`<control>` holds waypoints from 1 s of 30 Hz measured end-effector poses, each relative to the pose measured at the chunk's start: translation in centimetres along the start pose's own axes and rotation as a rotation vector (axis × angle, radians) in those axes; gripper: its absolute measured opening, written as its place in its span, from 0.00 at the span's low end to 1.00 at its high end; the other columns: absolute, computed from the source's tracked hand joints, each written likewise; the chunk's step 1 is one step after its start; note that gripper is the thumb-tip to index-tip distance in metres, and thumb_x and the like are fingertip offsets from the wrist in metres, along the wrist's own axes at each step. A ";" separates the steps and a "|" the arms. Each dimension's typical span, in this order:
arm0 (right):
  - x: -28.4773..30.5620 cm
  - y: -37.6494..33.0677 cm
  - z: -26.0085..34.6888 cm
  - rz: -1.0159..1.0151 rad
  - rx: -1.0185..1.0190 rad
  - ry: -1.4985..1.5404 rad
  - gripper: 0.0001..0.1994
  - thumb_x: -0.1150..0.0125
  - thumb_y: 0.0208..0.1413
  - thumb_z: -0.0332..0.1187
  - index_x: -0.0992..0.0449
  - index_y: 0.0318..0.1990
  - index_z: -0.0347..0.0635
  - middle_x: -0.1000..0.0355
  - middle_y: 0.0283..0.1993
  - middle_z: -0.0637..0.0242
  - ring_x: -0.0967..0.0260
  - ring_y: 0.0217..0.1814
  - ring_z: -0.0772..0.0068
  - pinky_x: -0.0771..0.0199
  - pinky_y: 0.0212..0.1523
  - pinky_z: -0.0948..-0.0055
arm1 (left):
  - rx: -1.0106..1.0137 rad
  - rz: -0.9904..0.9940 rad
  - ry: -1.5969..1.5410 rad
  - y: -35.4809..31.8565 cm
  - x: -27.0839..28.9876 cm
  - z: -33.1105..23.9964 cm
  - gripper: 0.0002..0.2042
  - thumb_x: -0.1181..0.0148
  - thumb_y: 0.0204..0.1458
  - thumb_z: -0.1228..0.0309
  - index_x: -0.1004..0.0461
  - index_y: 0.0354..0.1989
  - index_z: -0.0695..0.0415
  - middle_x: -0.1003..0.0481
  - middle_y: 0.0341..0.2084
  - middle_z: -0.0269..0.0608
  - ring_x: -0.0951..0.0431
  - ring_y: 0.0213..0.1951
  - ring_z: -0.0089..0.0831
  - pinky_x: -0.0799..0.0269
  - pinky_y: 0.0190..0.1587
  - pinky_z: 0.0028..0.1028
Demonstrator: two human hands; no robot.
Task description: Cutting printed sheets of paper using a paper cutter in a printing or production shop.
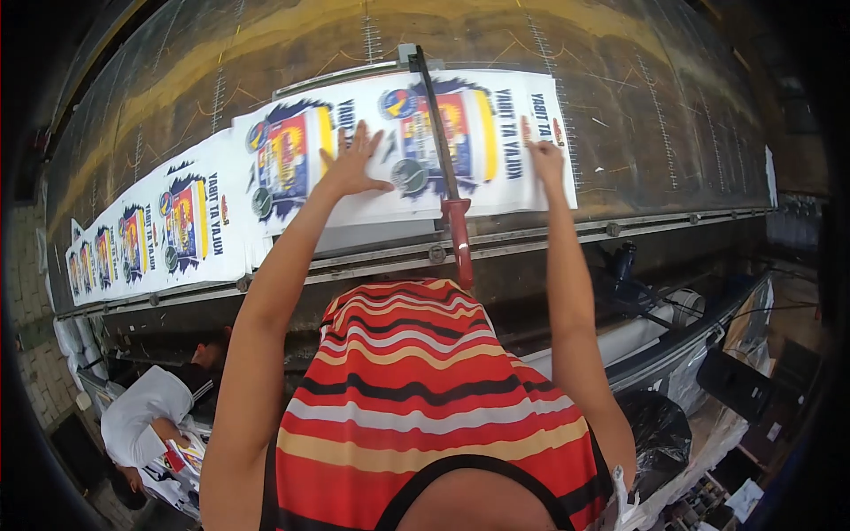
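Note:
My left hand (351,166) lies flat with its fingers spread on a long white printed sheet (363,190), between two repeats of a colourful tub-shaped picture. Over the right part of the same sheet, my right hand (548,161) is closed with its fingers curled together. Whatever it may pinch is hidden. Between my hands a long dark metal bar with a red handle (459,234), resembling a bar clamp, lies across the sheet. Its handle points toward me past the table edge.
The long table (620,115) has a stained brown top with measuring marks. More printed sheet (133,243) stretches along it to the left. A metal rail (611,228) runs along the near edge. Another person in a white shirt (146,416) is bent over at the lower left. A black plastic bag (653,434) sits lower right.

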State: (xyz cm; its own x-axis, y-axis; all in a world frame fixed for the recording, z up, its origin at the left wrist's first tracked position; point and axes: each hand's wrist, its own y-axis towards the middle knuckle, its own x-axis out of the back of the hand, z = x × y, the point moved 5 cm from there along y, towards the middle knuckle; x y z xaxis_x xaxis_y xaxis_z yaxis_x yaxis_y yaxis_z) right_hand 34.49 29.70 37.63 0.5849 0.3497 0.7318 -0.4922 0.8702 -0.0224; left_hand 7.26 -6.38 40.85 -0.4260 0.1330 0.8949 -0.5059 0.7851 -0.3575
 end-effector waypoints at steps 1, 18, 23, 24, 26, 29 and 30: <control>2.3 1.2 -0.7 -0.055 -0.013 -0.127 0.19 0.33 0.55 0.47 0.18 0.32 0.37 0.20 0.31 0.52 0.23 0.35 0.50 0.26 0.39 0.58 | 0.059 0.009 0.062 -0.3 0.2 0.6 0.64 0.29 0.26 0.28 0.55 0.77 0.30 0.69 0.78 0.46 0.71 0.76 0.63 0.67 0.61 0.83; 5.7 -26.4 27.1 0.609 0.106 0.280 0.31 0.58 0.71 0.41 0.55 0.74 0.35 0.30 0.60 0.39 0.31 0.60 0.37 0.32 0.59 0.53 | 0.033 -0.043 -0.042 1.2 -0.6 -4.0 0.63 0.29 0.28 0.29 0.53 0.77 0.34 0.67 0.78 0.44 0.70 0.76 0.64 0.73 0.59 0.85; 3.0 -28.2 22.9 0.575 0.142 -0.104 0.34 0.57 0.69 0.37 0.63 0.76 0.37 0.23 0.39 0.41 0.25 0.34 0.34 0.27 0.37 0.45 | 0.032 -0.044 -0.059 1.3 -0.9 -3.9 0.63 0.29 0.27 0.29 0.53 0.77 0.34 0.67 0.78 0.44 0.72 0.76 0.63 0.75 0.58 0.85; 2.1 -28.8 21.6 0.579 0.142 -0.108 0.34 0.57 0.69 0.37 0.63 0.76 0.37 0.23 0.39 0.41 0.25 0.34 0.34 0.27 0.37 0.45 | 0.034 -0.042 -0.065 1.4 -0.9 -3.9 0.63 0.29 0.27 0.29 0.53 0.77 0.34 0.67 0.78 0.44 0.72 0.76 0.63 0.75 0.58 0.85; 0.0 -29.5 19.0 0.501 0.198 -0.088 0.34 0.57 0.69 0.37 0.64 0.76 0.40 0.23 0.40 0.40 0.25 0.34 0.35 0.26 0.37 0.45 | 0.039 -0.035 -0.051 1.5 -1.1 -3.7 0.64 0.29 0.27 0.28 0.54 0.77 0.33 0.68 0.78 0.43 0.72 0.76 0.63 0.74 0.58 0.86; -4.5 -29.6 14.6 0.532 0.148 -0.311 0.34 0.57 0.69 0.38 0.63 0.76 0.39 0.24 0.29 0.42 0.26 0.28 0.35 0.25 0.33 0.44 | 0.043 -0.033 -0.069 1.6 -1.4 -3.5 0.64 0.27 0.27 0.31 0.55 0.77 0.33 0.70 0.78 0.43 0.75 0.76 0.62 0.76 0.57 0.87; -5.3 -29.5 13.9 0.500 0.158 -0.287 0.35 0.56 0.69 0.39 0.64 0.76 0.41 0.24 0.29 0.42 0.26 0.27 0.34 0.25 0.32 0.42 | 0.044 -0.036 -0.086 1.6 -1.6 -3.4 0.64 0.27 0.27 0.31 0.55 0.77 0.33 0.70 0.78 0.43 0.75 0.76 0.62 0.76 0.57 0.87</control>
State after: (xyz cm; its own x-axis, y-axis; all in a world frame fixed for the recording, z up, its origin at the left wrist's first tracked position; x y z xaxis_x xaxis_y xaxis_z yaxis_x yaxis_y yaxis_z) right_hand 36.93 -2.62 43.94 0.0710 0.5763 0.8142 -0.7658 0.5545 -0.3257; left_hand 9.72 -3.26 39.80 -0.4685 0.0509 0.8820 -0.5538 0.7609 -0.3381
